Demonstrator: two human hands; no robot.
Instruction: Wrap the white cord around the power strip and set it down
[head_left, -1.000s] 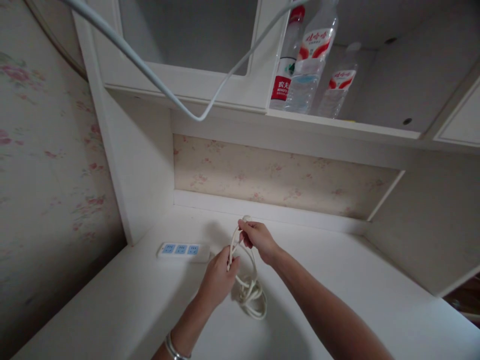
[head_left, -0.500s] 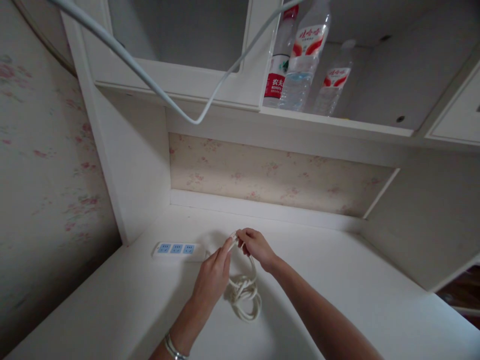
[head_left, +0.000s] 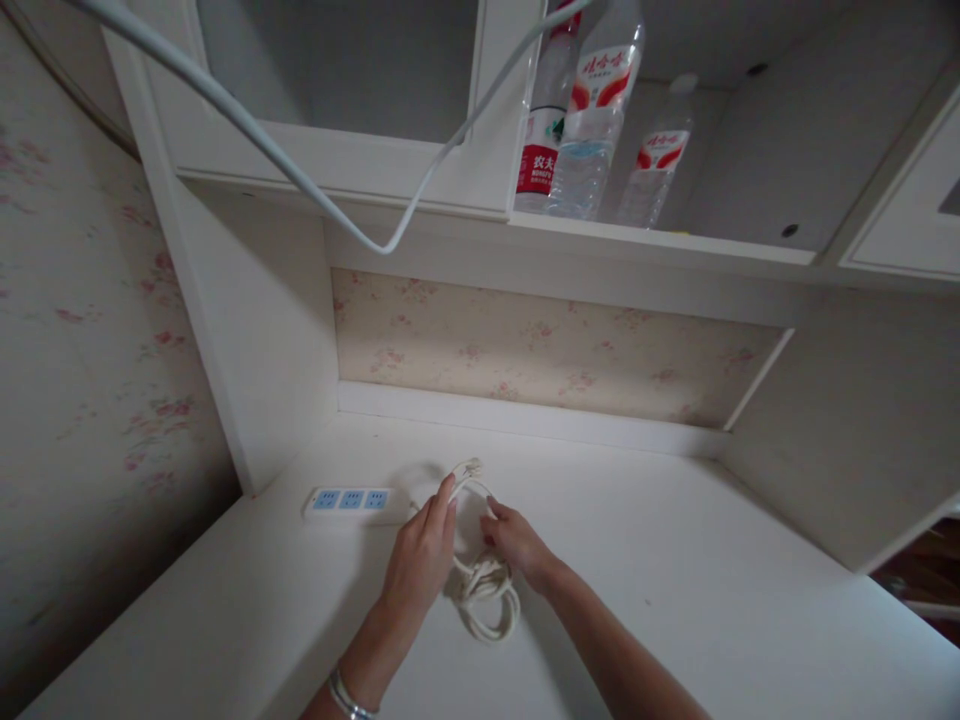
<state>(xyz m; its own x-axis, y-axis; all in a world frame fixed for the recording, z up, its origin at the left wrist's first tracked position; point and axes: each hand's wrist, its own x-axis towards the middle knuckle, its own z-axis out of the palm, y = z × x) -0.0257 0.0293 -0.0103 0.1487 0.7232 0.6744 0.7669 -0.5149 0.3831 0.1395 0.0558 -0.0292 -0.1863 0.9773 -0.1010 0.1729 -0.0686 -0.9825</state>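
Observation:
A white power strip (head_left: 351,502) with blue sockets lies flat on the white desk, left of my hands. Its off-white cord (head_left: 491,612) is looped and tangled on the desktop between my forearms. My left hand (head_left: 424,545) pinches the cord just below its plug (head_left: 470,467), which points up and away from me. Beside it, my right hand (head_left: 517,538) has its fingers closed around the side of the raised loop. A silver bracelet (head_left: 349,695) circles my left wrist.
Above the desk (head_left: 645,640), a hutch shelf (head_left: 675,245) holds plastic water bottles (head_left: 589,150). A thick pale cable (head_left: 300,180) hangs down across the upper left. Floral wallpaper (head_left: 150,400) covers the wall at left.
My right hand has moved down from the plug end to the right side of the cord loop. The plug now shows past my left fingertips. The view has shifted slightly.

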